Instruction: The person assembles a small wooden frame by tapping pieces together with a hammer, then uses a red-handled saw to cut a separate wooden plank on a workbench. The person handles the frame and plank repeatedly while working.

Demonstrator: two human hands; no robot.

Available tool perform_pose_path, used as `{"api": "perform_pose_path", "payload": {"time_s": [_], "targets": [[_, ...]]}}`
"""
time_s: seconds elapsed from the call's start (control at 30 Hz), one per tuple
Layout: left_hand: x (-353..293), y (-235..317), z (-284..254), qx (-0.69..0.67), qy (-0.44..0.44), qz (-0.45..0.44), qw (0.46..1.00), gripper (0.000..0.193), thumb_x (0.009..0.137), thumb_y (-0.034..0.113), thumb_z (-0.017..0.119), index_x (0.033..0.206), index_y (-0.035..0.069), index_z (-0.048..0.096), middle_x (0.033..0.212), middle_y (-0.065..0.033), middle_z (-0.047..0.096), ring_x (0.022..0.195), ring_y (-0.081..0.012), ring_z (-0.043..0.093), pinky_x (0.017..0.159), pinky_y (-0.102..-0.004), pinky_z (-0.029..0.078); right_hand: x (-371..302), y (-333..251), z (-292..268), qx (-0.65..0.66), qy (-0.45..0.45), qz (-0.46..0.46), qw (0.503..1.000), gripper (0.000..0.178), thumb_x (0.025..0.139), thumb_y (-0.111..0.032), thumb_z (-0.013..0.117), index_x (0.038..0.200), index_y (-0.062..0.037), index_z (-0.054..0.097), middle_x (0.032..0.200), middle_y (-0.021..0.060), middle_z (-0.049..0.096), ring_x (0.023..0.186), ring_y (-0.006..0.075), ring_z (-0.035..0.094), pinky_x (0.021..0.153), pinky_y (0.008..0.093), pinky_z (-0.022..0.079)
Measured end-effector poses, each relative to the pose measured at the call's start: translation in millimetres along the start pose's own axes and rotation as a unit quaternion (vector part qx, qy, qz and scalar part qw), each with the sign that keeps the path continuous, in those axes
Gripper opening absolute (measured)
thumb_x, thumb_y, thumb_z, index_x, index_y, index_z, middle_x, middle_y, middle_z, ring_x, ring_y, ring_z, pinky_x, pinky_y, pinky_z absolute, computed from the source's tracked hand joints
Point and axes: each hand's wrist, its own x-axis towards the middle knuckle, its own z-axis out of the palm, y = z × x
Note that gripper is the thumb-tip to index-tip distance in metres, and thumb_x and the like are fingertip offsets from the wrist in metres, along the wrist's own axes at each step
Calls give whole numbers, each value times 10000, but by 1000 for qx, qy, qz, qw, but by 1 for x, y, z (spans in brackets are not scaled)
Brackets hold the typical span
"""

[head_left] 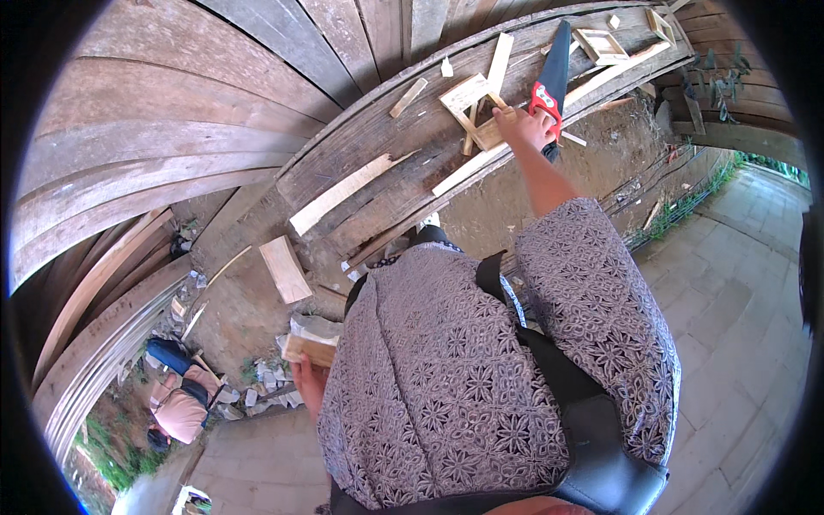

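My right hand [525, 129] reaches forward to the bench, its fingers bent at the near right corner of a small square wooden frame [463, 89]. Close against this hand lies a handsaw [556, 69] with a dark blade and a red handle; the hand partly covers the handle. Low on the left, beside my body, my left hand [307, 379] is closed around a short wooden block [311, 350]. My patterned garment hides part of that hand and block.
The long plank bench [378, 202] carries a split board [348, 193], narrow strips and another small frame [601, 46]. A loose board [285, 269] lies left of me above the rubble [266, 382]. A person [184, 399] bends down at the far left. Paving [712, 283] stretches right.
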Motion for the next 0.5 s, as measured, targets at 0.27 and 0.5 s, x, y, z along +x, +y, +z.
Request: {"api": "perform_pose_path", "payload": {"time_s": [0.27, 0.5], "targets": [[22, 40, 54, -21, -100, 46, 994, 434, 1021, 250, 567, 1410, 95, 451, 1317, -92, 560, 1191, -242, 569, 978, -452, 498, 0, 11, 19, 193, 111, -96, 970, 557, 686, -543, 840, 1004, -105, 713, 1204, 137, 626, 1185, 317, 529, 982, 496, 404], [32, 45, 70, -41, -135, 51, 989, 399, 1057, 236, 454, 1414, 60, 418, 1327, -186, 590, 1187, -269, 604, 983, -436, 514, -27, -15, 8, 346, 114, -170, 916, 523, 702, -461, 884, 873, -25, 650, 892, 113, 676, 803, 233, 647, 765, 362, 520]]}}
